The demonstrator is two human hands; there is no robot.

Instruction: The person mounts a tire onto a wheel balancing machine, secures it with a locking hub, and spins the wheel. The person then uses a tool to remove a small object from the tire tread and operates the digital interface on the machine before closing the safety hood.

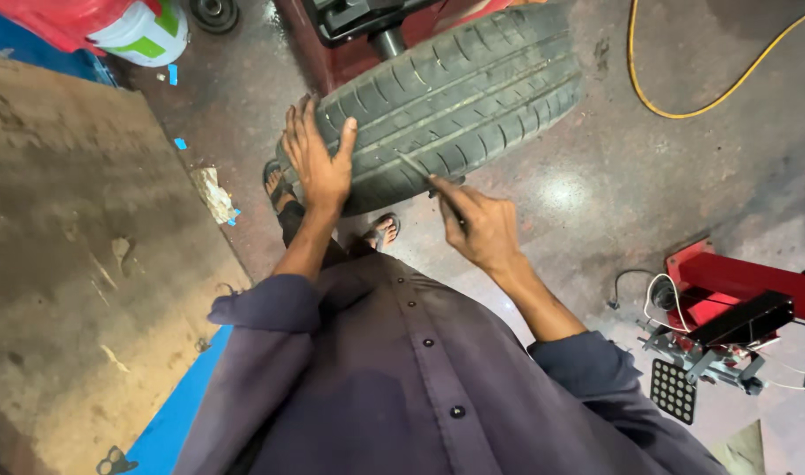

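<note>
Two hands | left hand point(319, 163) flat on tyre point(455, 97) | right hand point(480, 227) gripping thin tool point(417, 167)

The tyre point(455, 97) is matt black rubber, its tread cut with long grooves and dusted grey, and the left hand point(319, 158) lies flat on that rough tread while the right hand point(482, 229) holds a thin, dull metal tool point(420, 171) whose tip touches the rubber. Below the tyre the shirt point(402, 378) is soft matt purple-grey cloth with small dark glossy buttons. Right of the tyre the floor point(614, 176) is smooth speckled stone with a wet-looking sheen, a glossy yellow hose point(684, 110) lying on it, and left of the tyre sits a worn, scuffed, rough brown board point(77, 246).
</note>
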